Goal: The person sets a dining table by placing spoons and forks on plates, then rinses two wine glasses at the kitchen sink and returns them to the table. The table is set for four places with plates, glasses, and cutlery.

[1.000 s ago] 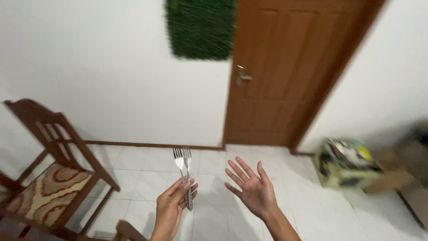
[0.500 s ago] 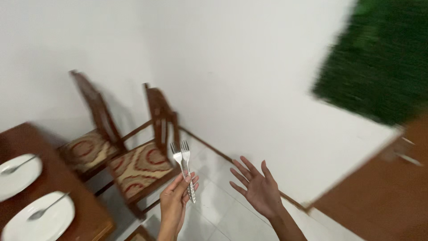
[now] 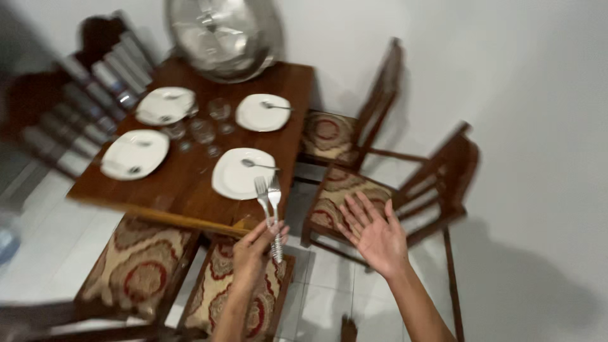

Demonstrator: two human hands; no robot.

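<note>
- White walls and pale floor tiles frame a dark wooden dining table (image 3: 190, 183), seen from the head camera and blurred by motion.
- Four white plates (image 3: 244, 174) lie on the table, the two on the right each with a spoon (image 3: 256, 165) on it; what rests on the two left-hand plates is too blurred to make out.
- Clear drinking glasses (image 3: 204, 132) stand clustered at the table's middle, and a large shiny metal dome (image 3: 223, 35) sits at the far end.
- Wooden chairs with red-and-cream patterned cushions (image 3: 136, 266) ring the table: two at the near side, two along the right by the wall.
- Left hand (image 3: 253, 250) is raised just off the table's near edge, fingers closed around the handles of two metal forks (image 3: 269, 206), held upright side by side, tines up, their tips overlapping the nearest plate in the view.
- Right hand (image 3: 375, 235) is held beside it, palm up, fingers spread wide, gripping nothing, above a right-hand chair's seat (image 3: 335, 196).
</note>
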